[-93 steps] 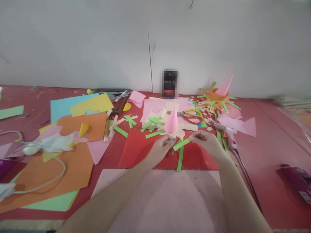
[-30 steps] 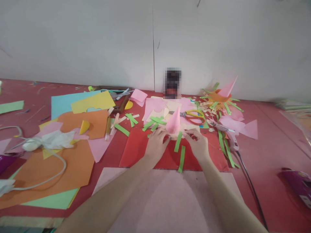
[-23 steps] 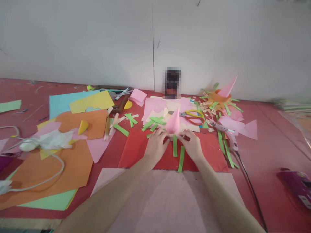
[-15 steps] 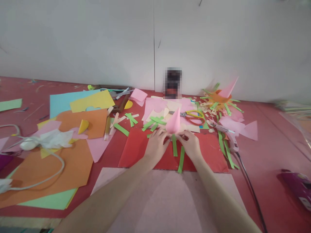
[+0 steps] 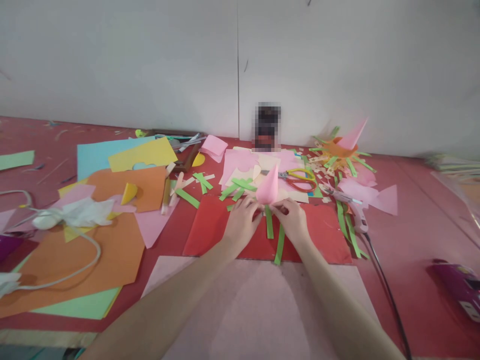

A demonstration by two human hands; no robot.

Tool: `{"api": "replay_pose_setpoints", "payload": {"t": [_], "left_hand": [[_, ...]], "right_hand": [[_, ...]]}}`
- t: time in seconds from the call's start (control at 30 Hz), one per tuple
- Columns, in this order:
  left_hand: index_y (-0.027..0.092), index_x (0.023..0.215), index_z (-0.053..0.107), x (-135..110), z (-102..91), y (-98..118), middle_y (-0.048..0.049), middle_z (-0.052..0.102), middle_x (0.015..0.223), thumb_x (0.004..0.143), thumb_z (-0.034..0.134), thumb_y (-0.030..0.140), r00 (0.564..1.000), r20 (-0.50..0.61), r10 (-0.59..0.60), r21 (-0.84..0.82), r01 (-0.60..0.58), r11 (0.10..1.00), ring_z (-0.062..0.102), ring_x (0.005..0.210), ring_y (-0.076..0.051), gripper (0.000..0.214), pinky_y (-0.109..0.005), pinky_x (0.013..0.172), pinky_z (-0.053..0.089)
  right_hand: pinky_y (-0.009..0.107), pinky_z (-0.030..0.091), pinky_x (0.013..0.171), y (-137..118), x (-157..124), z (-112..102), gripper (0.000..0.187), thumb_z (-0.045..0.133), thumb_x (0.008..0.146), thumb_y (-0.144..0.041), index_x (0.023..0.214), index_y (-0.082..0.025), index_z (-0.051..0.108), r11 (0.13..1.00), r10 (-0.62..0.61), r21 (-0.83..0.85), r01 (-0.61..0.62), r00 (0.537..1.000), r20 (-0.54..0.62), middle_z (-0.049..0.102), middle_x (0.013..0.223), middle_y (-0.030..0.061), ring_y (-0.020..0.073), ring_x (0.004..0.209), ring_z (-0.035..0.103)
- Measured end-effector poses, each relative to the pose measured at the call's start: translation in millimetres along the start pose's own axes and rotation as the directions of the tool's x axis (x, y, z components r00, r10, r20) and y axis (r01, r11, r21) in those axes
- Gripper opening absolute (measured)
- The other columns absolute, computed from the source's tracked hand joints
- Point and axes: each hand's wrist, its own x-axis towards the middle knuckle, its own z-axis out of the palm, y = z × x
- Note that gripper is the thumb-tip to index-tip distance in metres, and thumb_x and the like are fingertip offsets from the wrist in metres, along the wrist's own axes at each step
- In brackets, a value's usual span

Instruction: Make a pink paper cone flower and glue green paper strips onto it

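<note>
A pink paper cone (image 5: 268, 187) stands upright at the far edge of a red sheet (image 5: 213, 227). My left hand (image 5: 242, 222) and my right hand (image 5: 293, 220) meet at its base with fingers curled and pressed down. Between them a green paper strip (image 5: 269, 225) runs from under the cone toward me; its far end lies under my fingertips. A second green strip (image 5: 278, 245) lies just to the right of it. Whether the fingers pinch the strip or only press it is not clear.
Yellow and red scissors (image 5: 298, 179) lie behind the cone. A glue gun (image 5: 352, 207) with a black cord lies to the right, an orange and green paper flower (image 5: 337, 150) behind it. Coloured sheets (image 5: 123, 187) and a white cable (image 5: 67, 282) cover the left. A purple device (image 5: 461, 290) sits far right.
Both hands moved forward from holding the green strip in the air and set its end at the cone's base. Over the last half second they barely shifted.
</note>
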Motion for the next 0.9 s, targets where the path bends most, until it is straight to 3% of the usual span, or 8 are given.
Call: {"api": "replay_pose_setpoints", "payload": {"t": [0.4, 0.63, 0.9], "left_hand": [[0.021, 0.087, 0.055, 1.4, -2.0, 2.2, -0.0018, 0.059, 0.098, 0.083, 0.055, 0.02, 0.999, 0.011, -0.048, -0.018, 0.048, 0.999, 0.054, 0.096, -0.022, 0.004, -0.039, 0.082, 0.043], [0.024, 0.103, 0.054, -2.0, -0.9, 3.1, -0.0033, 0.054, 0.105, 0.078, 0.062, 0.026, 0.999, 0.04, 0.034, 0.115, -0.039, 0.993, 0.05, 0.098, -0.023, 0.026, -0.039, 0.082, 0.043], [0.024, 0.101, 0.056, -0.7, -0.5, 5.2, -0.0039, 0.05, 0.103, 0.077, 0.063, 0.027, 0.997, 0.073, 0.016, 0.154, -0.027, 0.988, 0.049, 0.096, -0.023, 0.025, -0.04, 0.082, 0.043]], "right_hand": [[0.027, 0.04, 0.062, -5.3, -0.5, -2.4, 0.018, 0.058, 0.074, -0.038, 0.067, -0.021, 0.058, 0.999, 0.036, 0.02, -0.035, 0.998, -0.05, 0.058, 0.07, 0.0007, 0.0145, 0.063, 0.05], [0.026, 0.039, 0.062, -3.6, -1.1, -2.2, 0.015, 0.056, 0.075, -0.034, 0.067, -0.021, 0.055, 0.999, 0.034, 0.023, -0.032, 0.998, -0.051, 0.057, 0.068, -0.0001, 0.0145, 0.064, 0.05], [0.029, 0.039, 0.065, -4.3, -1.8, -3.4, 0.019, 0.053, 0.076, -0.039, 0.07, -0.022, 0.054, 0.995, 0.09, 0.042, -0.087, 0.994, -0.06, 0.06, 0.069, 0.0007, 0.0162, 0.065, 0.052]]}}
